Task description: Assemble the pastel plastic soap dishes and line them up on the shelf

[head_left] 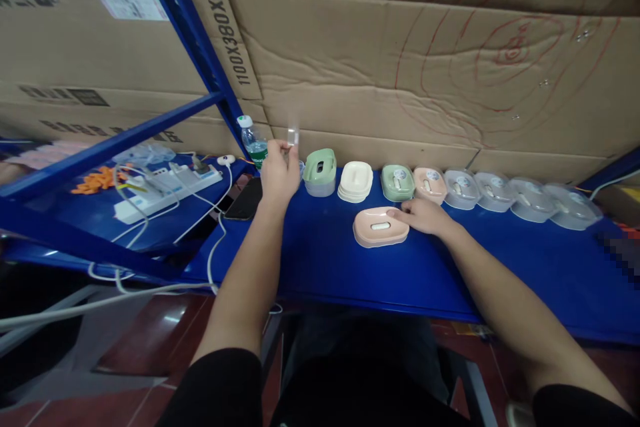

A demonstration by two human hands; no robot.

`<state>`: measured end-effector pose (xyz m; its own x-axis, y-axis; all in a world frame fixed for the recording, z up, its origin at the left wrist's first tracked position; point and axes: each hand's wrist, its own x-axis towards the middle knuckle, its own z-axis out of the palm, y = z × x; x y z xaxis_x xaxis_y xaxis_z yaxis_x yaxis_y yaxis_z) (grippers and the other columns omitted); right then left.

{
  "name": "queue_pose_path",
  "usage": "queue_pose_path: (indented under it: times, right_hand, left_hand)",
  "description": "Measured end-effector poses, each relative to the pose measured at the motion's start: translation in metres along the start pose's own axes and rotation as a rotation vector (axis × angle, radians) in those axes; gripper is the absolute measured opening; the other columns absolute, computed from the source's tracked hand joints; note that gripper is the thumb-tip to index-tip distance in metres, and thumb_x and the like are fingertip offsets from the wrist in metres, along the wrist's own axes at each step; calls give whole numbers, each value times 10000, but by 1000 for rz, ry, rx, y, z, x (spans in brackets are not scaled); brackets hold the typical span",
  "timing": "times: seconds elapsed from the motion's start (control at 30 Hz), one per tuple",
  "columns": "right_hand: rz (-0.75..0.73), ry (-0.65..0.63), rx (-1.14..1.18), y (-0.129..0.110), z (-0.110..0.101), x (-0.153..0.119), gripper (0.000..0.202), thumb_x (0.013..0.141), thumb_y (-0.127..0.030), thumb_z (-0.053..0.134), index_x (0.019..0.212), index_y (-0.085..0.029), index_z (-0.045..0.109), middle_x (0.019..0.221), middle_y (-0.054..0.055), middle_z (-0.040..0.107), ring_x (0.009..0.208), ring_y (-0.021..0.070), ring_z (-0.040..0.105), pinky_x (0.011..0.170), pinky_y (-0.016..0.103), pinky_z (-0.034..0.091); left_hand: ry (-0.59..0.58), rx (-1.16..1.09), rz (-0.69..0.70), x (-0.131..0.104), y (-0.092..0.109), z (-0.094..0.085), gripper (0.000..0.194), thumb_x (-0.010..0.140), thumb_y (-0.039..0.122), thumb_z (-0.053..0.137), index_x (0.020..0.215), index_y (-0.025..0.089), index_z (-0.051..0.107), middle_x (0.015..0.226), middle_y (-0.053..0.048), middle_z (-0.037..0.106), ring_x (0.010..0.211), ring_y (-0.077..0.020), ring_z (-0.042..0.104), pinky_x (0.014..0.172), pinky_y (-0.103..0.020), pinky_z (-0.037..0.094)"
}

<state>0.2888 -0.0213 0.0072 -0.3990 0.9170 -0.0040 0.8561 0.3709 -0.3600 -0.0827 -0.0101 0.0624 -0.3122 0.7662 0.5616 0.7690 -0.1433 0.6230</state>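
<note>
My left hand (278, 170) is raised near the bottle, its fingertips pinching a small clear piece (293, 137). My right hand (425, 215) rests at the right end of a pink oval lid (381, 237), its thumb on the top and its fingers at the side. A small white part lies in the lid's middle. Behind stand a green container (320, 183), a stack of cream lids (355, 181), a green lidded box (397, 192) and a pink lidded box (431, 193).
Several clear-lidded boxes (494, 191) line the back right. A water bottle (255, 147) and a black phone (244, 200) are at the left. Past the blue frame (165, 127) lie a power strip (165, 195), cables and orange pieces (101, 180). Cardboard (350, 67) stands behind.
</note>
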Motion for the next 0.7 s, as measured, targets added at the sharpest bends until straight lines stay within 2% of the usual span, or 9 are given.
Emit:
queue_pose_path:
  times: [0.07, 0.13, 0.2, 0.27, 0.33, 0.43, 0.57, 0.63, 0.7]
  right_hand:
    - [29, 195, 12, -4, -3, -2, 555, 918, -754, 581, 776, -226, 676, 727, 68, 716, 721, 256, 666, 636, 364, 438]
    - [-7, 407, 49, -8, -6, -4, 527, 884, -708, 673, 1083, -223, 731, 917, 102, 775, 861, 307, 715, 764, 427, 526]
    - [-128, 558, 53, -12, -10, -7, 750, 849, -686, 734, 1417, -214, 609, 1214, 167, 753, 1100, 383, 703, 953, 539, 539]
    - [-257, 617, 8, -15, -13, -10, 964, 818, -702, 763, 1591, -224, 440, 1487, 208, 613, 1353, 452, 573, 1109, 642, 460]
    - [-345, 588, -28, -18, -14, -12, 1033, 824, -721, 750, 1652, -255, 344, 1615, 195, 498, 1484, 463, 449, 1187, 673, 392]
    - [-406, 507, -16, -21, -13, -14, 1037, 839, -734, 727, 1667, -252, 330, 1613, 187, 501, 1486, 439, 461, 1203, 638, 409]
    - [-340, 389, 6, -21, -14, -14, 1117, 715, -754, 820, 1615, -210, 443, 1511, 200, 600, 1368, 452, 576, 1107, 606, 504]
    - [-297, 290, -6, -20, -16, -15, 1082, 667, -747, 855, 1553, -217, 530, 1442, 189, 660, 1295, 450, 632, 1064, 599, 524]
    - [-272, 202, -14, -20, -19, -15, 1020, 637, -743, 877, 1473, -222, 613, 1364, 177, 713, 1222, 437, 676, 1026, 583, 539]
  left_hand:
    - [1, -210, 49, -7, 13, 4, 241, 1044, 437, 424, 1175, 247, 492, 1100, -113, 752, 914, -222, 722, 793, -369, 555]
    - [-95, -410, 42, -18, 28, 9, 260, 1049, 478, 382, 1160, 258, 466, 1062, -96, 762, 696, -167, 659, 633, -321, 514]
    - [-251, -559, 4, -31, 44, 15, 284, 1039, 512, 380, 1134, 262, 474, 989, -75, 769, 491, -121, 499, 497, -296, 412]
    - [-434, -645, -21, -45, 57, 21, 320, 1028, 551, 403, 1115, 262, 508, 906, -54, 767, 418, -96, 378, 449, -279, 331]
    - [-604, -690, -35, -57, 65, 29, 349, 1021, 572, 435, 1115, 253, 542, 864, -47, 771, 405, -85, 343, 441, -267, 307]
    - [-732, -687, -30, -68, 68, 41, 374, 1042, 545, 424, 1148, 219, 574, 856, -59, 788, 427, -91, 399, 468, -264, 358]
    - [-652, -398, 107, -68, 62, 46, 416, 1074, 493, 387, 1185, 188, 647, 773, -47, 764, 650, -160, 653, 658, -299, 498]
    - [-635, -188, 187, -67, 60, 43, 425, 1059, 511, 438, 1174, 194, 697, 772, -47, 759, 766, -198, 709, 721, -318, 508]
    - [-688, -56, 239, -67, 60, 41, 452, 1044, 552, 463, 1155, 207, 733, 808, -55, 769, 821, -222, 725, 728, -325, 500]
